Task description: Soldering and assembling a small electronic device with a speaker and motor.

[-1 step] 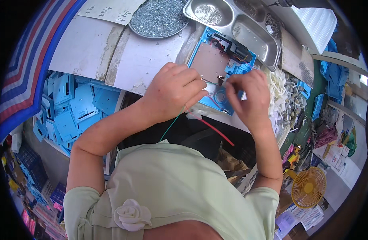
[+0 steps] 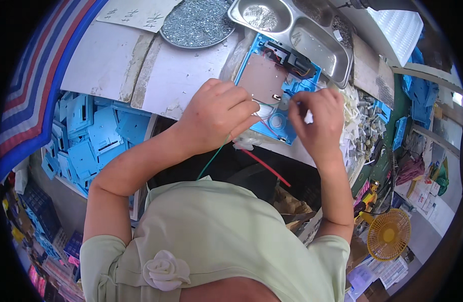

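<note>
A blue plastic housing (image 2: 256, 45) lies on the bench in front of me, holding a flat brown panel (image 2: 262, 79) and a black part (image 2: 292, 61) with thin wires. My left hand (image 2: 219, 115) is closed at the near left side of the housing, its thumb and fingers pinched on a wire. A green wire (image 2: 211, 163) trails down from it. Over the right edge of the housing, my right hand (image 2: 319, 116) has its fingers curled in together. A small white patch shows inside the finger loop; what the fingertips hold is hidden. A red tube (image 2: 264, 166) hangs below the bench edge.
A round tray of screws (image 2: 197, 22) and a metal compartment tray (image 2: 319, 46) stand at the back. Blue plastic parts (image 2: 104, 130) fill a bin at left. Small white and metal pieces (image 2: 360, 113) are heaped at right. A yellow fan (image 2: 388, 235) sits at lower right.
My right hand has shifted slightly right, away from the housing's middle, baring more of the blue housing. My left hand stays in place; the red tube's end has moved slightly left.
</note>
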Demonstrator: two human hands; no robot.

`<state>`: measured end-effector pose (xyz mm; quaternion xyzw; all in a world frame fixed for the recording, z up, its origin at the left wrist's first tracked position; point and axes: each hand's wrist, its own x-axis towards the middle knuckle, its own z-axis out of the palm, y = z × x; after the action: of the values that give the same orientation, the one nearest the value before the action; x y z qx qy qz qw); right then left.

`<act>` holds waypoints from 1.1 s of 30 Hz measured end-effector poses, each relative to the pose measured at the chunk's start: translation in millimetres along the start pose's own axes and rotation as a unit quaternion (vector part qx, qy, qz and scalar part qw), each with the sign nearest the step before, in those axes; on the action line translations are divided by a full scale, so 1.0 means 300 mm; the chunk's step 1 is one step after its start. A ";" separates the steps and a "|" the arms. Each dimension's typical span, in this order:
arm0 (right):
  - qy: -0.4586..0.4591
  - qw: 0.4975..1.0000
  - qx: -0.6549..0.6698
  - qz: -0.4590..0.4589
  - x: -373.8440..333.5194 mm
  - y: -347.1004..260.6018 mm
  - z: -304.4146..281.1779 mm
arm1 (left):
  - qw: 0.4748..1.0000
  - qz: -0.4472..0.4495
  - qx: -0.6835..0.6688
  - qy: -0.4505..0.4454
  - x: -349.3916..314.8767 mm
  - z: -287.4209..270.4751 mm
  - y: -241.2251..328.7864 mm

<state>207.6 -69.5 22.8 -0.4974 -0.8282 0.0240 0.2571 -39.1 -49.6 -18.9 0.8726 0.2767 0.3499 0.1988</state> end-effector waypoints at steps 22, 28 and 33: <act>-0.025 0.999 0.002 0.025 -0.019 -0.254 0.104 | 0.990 -0.089 0.010 -0.106 -0.159 -0.177 -0.055; -0.027 0.997 0.023 0.066 -0.018 -0.317 0.155 | 0.970 -0.059 -0.051 -0.231 -0.261 -0.096 0.064; -0.037 0.997 -0.001 0.069 -0.025 -0.308 0.152 | 0.936 -0.030 -0.188 -0.295 -0.110 -0.219 -0.008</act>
<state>114.8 -112.5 7.4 -0.5521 -0.8011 0.0596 0.2233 -107.2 -58.2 7.9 0.8748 0.1610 0.1160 0.4420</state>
